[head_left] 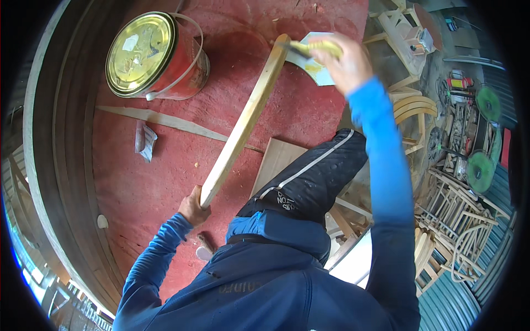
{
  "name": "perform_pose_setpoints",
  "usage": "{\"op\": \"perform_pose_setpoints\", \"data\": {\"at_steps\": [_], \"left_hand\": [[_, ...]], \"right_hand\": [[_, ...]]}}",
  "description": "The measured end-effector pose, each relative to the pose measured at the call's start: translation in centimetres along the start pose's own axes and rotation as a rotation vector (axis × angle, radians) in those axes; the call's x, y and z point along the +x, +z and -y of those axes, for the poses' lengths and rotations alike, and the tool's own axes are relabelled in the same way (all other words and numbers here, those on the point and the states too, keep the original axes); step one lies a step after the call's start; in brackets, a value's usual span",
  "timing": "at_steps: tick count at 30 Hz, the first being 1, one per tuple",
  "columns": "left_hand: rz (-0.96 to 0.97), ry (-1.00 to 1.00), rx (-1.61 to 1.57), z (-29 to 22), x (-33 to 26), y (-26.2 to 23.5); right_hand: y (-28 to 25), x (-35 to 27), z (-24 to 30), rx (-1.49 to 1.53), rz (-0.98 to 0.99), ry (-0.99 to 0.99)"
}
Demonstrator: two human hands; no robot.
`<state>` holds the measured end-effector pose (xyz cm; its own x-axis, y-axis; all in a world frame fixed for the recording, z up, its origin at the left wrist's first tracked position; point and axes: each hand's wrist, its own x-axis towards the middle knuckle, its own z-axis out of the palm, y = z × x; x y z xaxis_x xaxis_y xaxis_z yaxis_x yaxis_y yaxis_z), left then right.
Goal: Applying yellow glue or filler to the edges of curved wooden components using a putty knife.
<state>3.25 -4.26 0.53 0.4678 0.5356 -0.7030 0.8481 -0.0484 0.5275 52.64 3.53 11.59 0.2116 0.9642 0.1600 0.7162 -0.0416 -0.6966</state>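
A long, slightly curved pale wooden slat [243, 124] lies across the red table top, running from near my body up toward the far edge. My left hand [191, 207] grips its near end. My right hand [343, 62] is shut on a yellow-smeared putty knife [309, 48] whose blade touches the slat's far end. Just behind that end lies a pale flat card [316, 70] with a yellow blob on it. My raised knee in dark trousers [312, 176] sits between the arms.
A red tin can with a gold lid and wire handle [157, 55] stands at the far left. A thin wood strip [165, 120] and a crumpled wrapper [144, 140] lie nearby. Curved wooden rims [49, 138] border the left. Wooden chair parts and tools [452, 182] crowd the floor right.
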Motion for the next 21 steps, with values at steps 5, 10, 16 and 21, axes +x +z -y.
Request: {"op": "perform_pose_setpoints", "data": {"at_steps": [5,10,16,21], "left_hand": [[-0.043,-0.040,0.122,-0.5,0.4,2.3],[-0.032,-0.071,0.148,-0.4,-0.1,2.5],[-0.060,-0.050,0.159,-0.3,0.5,3.4],[-0.062,-0.048,0.177,-0.6,0.4,2.9]], "right_hand": [[0.3,5.3,-3.1,-0.357,0.173,-0.039],[0.7,-2.0,3.0,0.059,0.310,0.038],[-1.8,-3.6,-0.6,0.384,0.206,0.310],[-0.2,-2.1,-4.1,0.387,-0.034,0.308]]}}
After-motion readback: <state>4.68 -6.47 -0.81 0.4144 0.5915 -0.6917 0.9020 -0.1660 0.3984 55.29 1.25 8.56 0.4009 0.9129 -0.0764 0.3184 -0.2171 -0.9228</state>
